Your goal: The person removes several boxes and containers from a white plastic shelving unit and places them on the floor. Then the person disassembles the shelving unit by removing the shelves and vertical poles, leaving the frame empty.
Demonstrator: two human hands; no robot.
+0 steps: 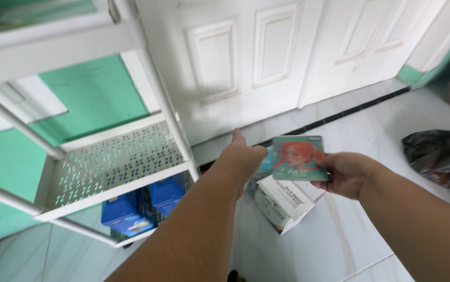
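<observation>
My right hand holds a small flat teal box with a picture of a red-haired figure on it, gripping its right edge. My left hand reaches forward beside the box's left edge, fingers curled, thumb out; whether it touches the box is unclear. Below both hands a white cardboard carton stands on the floor, partly hidden by them.
A white metal rack stands at left with a perforated shelf; blue boxes sit on its lower shelf. White panelled doors close the back. A black plastic bag lies on the pale tiled floor at right.
</observation>
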